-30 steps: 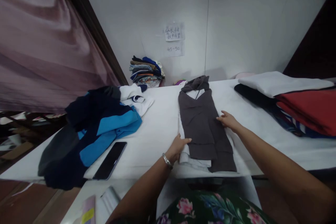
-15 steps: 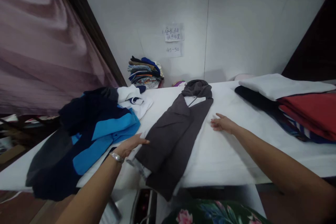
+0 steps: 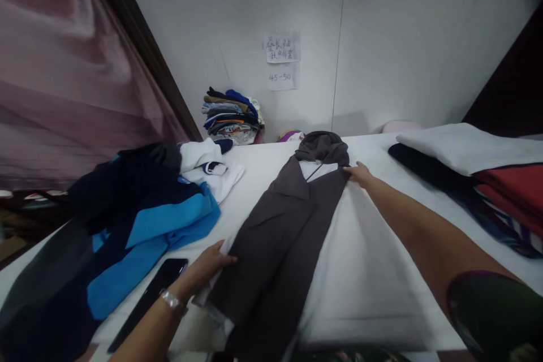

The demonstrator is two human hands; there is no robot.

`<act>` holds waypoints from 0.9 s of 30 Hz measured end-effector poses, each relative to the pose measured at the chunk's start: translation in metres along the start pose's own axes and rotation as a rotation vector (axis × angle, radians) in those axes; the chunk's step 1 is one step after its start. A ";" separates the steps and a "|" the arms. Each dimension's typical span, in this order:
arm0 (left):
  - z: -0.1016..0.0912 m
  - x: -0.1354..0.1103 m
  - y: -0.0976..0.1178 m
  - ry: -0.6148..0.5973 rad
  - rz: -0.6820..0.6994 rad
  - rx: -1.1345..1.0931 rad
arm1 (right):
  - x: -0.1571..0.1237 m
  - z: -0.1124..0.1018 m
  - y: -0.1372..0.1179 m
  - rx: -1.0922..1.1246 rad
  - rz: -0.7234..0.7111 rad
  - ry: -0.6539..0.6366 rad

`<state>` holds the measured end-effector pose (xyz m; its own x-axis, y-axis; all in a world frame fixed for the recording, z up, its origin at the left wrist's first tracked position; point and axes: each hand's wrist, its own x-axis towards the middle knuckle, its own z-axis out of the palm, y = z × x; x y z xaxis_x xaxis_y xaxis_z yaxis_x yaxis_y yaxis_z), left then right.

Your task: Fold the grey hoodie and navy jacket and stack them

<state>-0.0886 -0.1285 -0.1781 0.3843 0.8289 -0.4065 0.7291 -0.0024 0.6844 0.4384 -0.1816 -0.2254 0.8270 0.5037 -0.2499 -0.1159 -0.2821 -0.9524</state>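
Observation:
A dark grey hooded garment (image 3: 280,237) with a white lining lies folded lengthwise and slanted across the white table (image 3: 365,271). Its hood points to the far wall. My left hand (image 3: 207,268) rests on the garment's near left edge, fingers closed on the fabric. My right hand (image 3: 360,174) reaches far forward and touches the garment's shoulder just right of the hood (image 3: 322,147), fingers curled on the cloth.
A heap of blue, navy and white clothes (image 3: 127,220) lies at the left, with a black phone (image 3: 148,294) beside my left wrist. Folded white, red and dark clothes (image 3: 479,164) lie stacked at the right. A small stack of clothes (image 3: 231,116) sits against the back wall.
The garment has been swung from straight to slanted, its lower end toward the left. My right hand has moved from the garment's middle up to the shoulder by the hood.

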 end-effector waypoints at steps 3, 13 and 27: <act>0.001 0.000 -0.002 0.012 -0.074 0.010 | 0.025 0.009 -0.006 -0.009 -0.005 0.004; 0.011 0.007 -0.002 -0.092 -0.035 0.014 | 0.055 0.020 -0.018 0.019 -0.002 -0.019; -0.042 0.103 0.083 -0.205 0.175 0.601 | -0.152 -0.198 0.073 0.382 0.038 0.058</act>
<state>-0.0122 -0.0195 -0.1381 0.5827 0.6650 -0.4672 0.8125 -0.4886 0.3180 0.4138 -0.4403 -0.2219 0.8466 0.4488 -0.2861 -0.3345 0.0306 -0.9419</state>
